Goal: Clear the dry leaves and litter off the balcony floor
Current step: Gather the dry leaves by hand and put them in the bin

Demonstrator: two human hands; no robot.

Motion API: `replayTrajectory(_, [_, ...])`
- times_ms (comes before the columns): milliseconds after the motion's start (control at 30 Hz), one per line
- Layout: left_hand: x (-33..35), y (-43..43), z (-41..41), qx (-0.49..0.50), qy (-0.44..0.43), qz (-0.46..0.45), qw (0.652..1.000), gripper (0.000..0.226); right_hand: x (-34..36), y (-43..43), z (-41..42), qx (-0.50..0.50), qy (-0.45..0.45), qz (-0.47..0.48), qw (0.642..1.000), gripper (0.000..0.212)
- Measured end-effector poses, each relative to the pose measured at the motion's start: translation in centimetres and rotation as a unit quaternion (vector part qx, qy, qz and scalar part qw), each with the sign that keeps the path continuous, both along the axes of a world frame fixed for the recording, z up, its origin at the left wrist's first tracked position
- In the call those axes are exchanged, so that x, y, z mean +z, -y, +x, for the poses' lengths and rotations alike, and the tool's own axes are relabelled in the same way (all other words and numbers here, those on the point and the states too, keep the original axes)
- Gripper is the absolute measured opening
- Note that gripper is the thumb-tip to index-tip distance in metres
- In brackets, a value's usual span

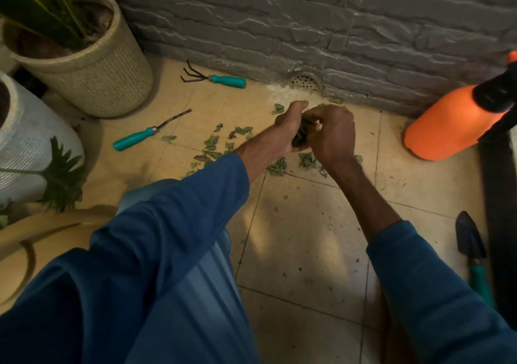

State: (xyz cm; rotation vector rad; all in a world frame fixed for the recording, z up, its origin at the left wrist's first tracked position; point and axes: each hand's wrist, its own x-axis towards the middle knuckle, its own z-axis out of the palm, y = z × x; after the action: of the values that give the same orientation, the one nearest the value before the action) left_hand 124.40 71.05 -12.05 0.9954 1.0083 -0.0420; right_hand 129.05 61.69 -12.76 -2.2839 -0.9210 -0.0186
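**Head camera: you are squeezing picked-up leaves into one bunch**

A dark, crumpled bunch of dry leaves (302,137) sits between your two hands, low over the floor and near the wall. Your left hand (289,128) curls round it from one side. Your right hand (334,135) curls over it from the other. Both hands grip it tight.

Many loose green dry leaves (215,144) lie on the pale yellow tiled floor (302,251), under and beside your hands. A few lie by the small round drain (305,82) at the foot of the grey brick wall (279,28).

This looks like the picking-up step, with much left to do. Next, I think you should hold the bunch in one hand and grab more with the other. No bin or bag shows here, so you will need a place to drop it. The teal-handled little rake (215,79) and the orange plastic spray bottle (447,128) lie off to the sides.
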Motion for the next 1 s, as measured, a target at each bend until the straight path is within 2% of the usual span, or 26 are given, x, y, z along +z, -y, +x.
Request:
replayTrajectory(133, [0.0,0.0,-0.3,0.027,-0.007,0.049,0.998,0.022,0.9,-0.1,-1.2,0.011,-0.028,0.052,0.998,0.029])
replayTrajectory(300, [-0.2,-1.0,-0.8,0.043,-0.031,0.131,0.990,0.027,1.2,0.1,-1.6,0.045,-0.103,0.084,0.990,0.032])
replayTrajectory(433, [-0.2,-2.4,-1.2,0.045,-0.027,0.131,0.990,0.030,0.5,0.7,-1.5,0.067,-0.211,0.155,0.963,0.032])
replayTrajectory(533, [0.1,-3.5,-2.1,0.044,-0.016,0.110,0.993,0.034,-1.9,1.9,-0.7,0.015,-0.248,0.193,0.949,0.026])
replayTrajectory(600, [0.1,-4.2,-2.9,0.041,-0.013,0.104,0.994,0.034,-4.3,2.7,-0.4,-0.015,-0.231,0.129,0.964,0.025])
replayTrajectory(667, [0.2,-4.8,-3.8,0.032,-0.015,0.100,0.994,0.033,-6.5,3.3,-0.9,0.000,-0.200,0.037,0.979,0.024])
replayTrajectory(733, [0.1,-5.2,-4.6,0.025,-0.018,0.086,0.996,0.033,-8.5,3.5,-1.4,0.032,-0.193,-0.036,0.980,0.021])
replayTrajectory(800, [0.0,-5.7,-5.5,0.021,-0.020,0.071,0.997,0.033,-10.0,3.0,-2.0,0.064,-0.180,-0.102,0.976,0.026])
replayTrajectory(933, [-0.1,-6.2,-6.7,0.017,-0.023,0.054,0.998,0.032,-11.9,1.2,-3.2,0.088,-0.157,-0.132,0.975,0.052])
replayTrajectory(1000, [0.1,-6.6,-7.3,0.018,-0.024,0.051,0.998,0.032,-12.9,0.2,-3.7,0.100,-0.133,-0.151,0.974,0.051])
